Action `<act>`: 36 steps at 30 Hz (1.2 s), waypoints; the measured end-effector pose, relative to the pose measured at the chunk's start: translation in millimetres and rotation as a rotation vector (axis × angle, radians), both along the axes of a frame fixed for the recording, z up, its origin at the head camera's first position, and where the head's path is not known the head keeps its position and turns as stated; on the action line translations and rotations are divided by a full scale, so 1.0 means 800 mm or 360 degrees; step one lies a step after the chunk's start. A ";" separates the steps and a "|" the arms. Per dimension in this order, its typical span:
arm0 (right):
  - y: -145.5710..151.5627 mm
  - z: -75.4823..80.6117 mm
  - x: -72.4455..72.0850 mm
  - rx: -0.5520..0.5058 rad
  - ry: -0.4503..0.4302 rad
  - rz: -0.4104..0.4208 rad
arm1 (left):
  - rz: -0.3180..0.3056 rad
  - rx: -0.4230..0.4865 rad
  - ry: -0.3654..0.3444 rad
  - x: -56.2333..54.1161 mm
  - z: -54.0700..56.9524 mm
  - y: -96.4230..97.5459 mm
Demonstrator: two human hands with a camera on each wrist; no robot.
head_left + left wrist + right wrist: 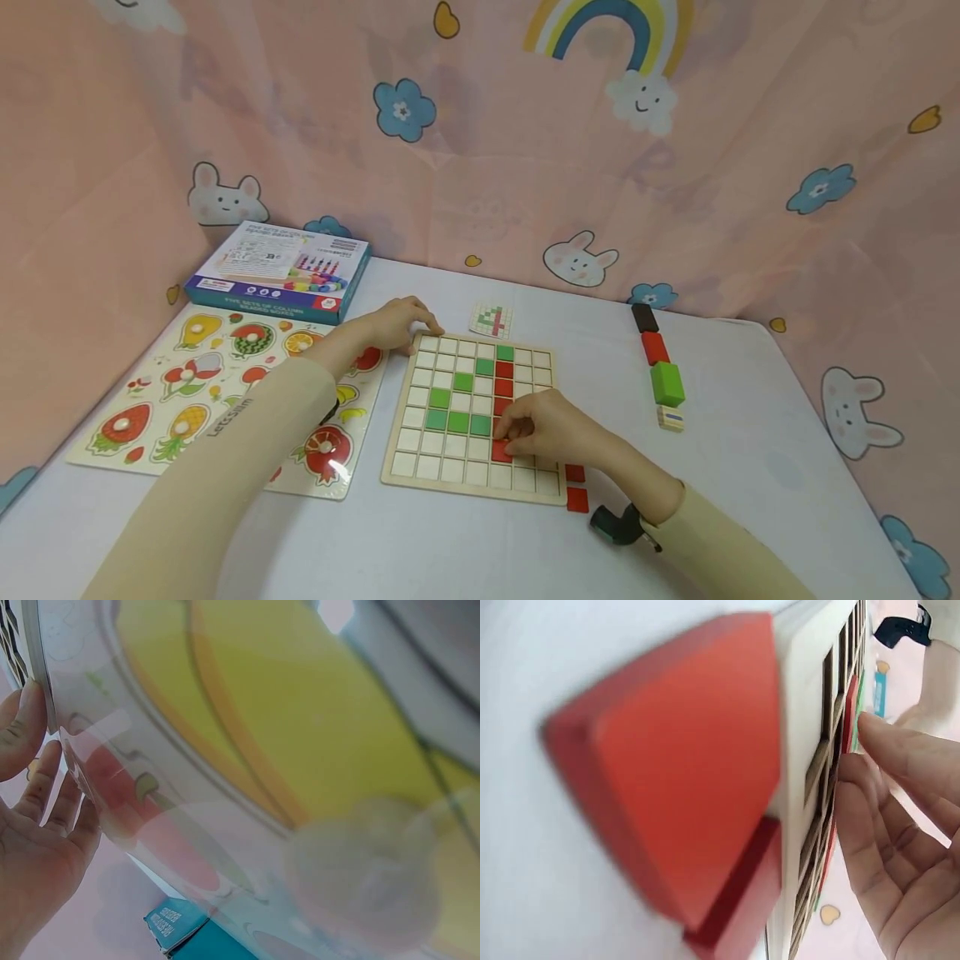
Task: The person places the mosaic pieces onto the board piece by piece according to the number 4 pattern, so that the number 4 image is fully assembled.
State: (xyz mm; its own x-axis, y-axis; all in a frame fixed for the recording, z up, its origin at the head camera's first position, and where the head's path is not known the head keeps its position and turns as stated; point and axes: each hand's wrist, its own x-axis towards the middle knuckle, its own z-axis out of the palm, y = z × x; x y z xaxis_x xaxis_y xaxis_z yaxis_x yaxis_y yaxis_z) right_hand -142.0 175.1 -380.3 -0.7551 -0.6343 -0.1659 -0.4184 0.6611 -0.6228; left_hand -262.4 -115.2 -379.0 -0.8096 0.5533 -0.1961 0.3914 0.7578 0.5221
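A square wooden grid board (472, 492) lies flat in the head view, with white cells, green tiles (458, 422) in slanting lines and a column of red tiles (503, 388). My left hand (393, 323) holds its far left corner, thumb and finger along two edges. Over the lower red column, my right hand (551, 429) pinches a red tile, mostly hidden under the fingertips. The right wrist view shows those fingertips (855, 761) close against the board's face. Beside the near right corner lie two loose red tiles (577, 500), large in the right wrist view.
A pattern card (492, 320) lies behind the board. To the left are a fruit puzzle board (247, 400) and a boxed set (277, 271). Right of the board stands a row of black, red (654, 348), green (667, 384) and pale blocks. A patterned curtain hangs behind.
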 end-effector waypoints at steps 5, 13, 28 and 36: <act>0.017 0.008 -0.002 0.0017 -0.0004 -0.0098 | -0.0006 0.0004 -0.0003 -0.001 0.000 -0.001; 0.074 0.007 -0.008 0.0033 -0.0031 -0.0122 | -0.0004 -0.0008 -0.0015 -0.001 0.002 0.001; 0.112 0.001 -0.002 0.0146 -0.0324 0.0001 | 0.0003 0.0000 -0.0028 0.002 0.005 0.000; 0.108 0.001 -0.001 0.0188 -0.0256 0.0029 | 0.0013 -0.0007 -0.0026 0.002 0.005 0.000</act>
State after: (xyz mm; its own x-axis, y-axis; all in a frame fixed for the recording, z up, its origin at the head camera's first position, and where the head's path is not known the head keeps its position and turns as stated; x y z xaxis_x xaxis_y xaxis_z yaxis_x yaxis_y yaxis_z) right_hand -142.5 261.5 -379.2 -0.7014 -0.6166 -0.3576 -0.3322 0.7266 -0.6014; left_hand -260.5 -115.1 -375.3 -0.8110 0.5456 -0.2113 0.3766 0.7632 0.5251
